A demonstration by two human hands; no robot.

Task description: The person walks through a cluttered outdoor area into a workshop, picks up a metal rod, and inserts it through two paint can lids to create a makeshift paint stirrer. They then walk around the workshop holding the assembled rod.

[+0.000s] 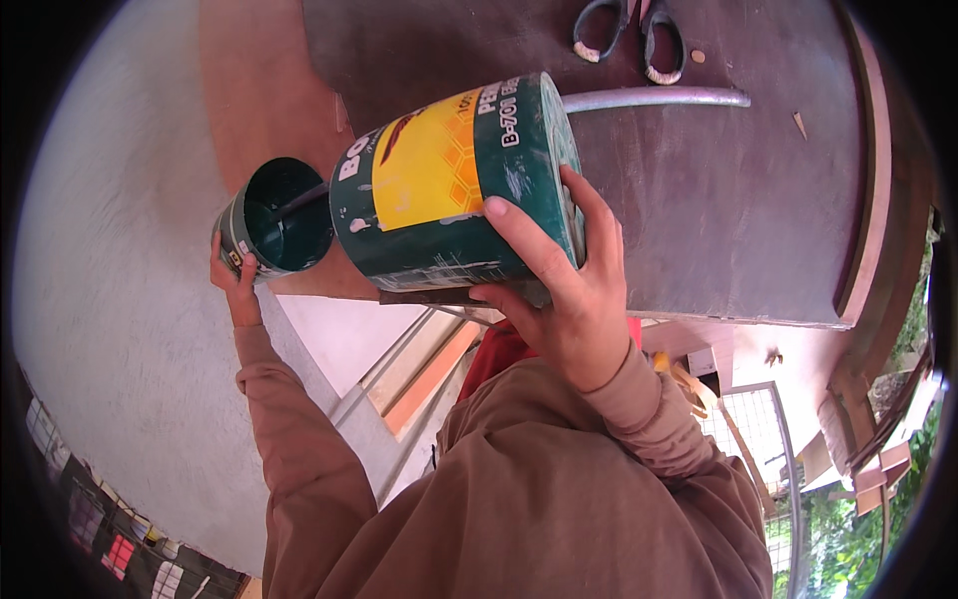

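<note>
My left hand [237,284] grips a small dark green can [238,225] by its lower side. The small can is tilted with its open mouth facing up and to the right, and a thin stick or handle lies inside. My right hand [574,280] is closed on a large green can [429,180] with a yellow label, fingers spread round its flat end and lower side. The large can lies nearly on its side, its other end turned toward the small can's mouth. That end is hidden, so I cannot tell whether anything flows out.
On the dark tabletop [738,210] beyond lie black-handled scissors [667,45] and a pale rod [689,97]. A raised wooden strip [878,150] edges the right side. A large pale grey surface [130,280] spreads at the left. Boards [429,379] lie below.
</note>
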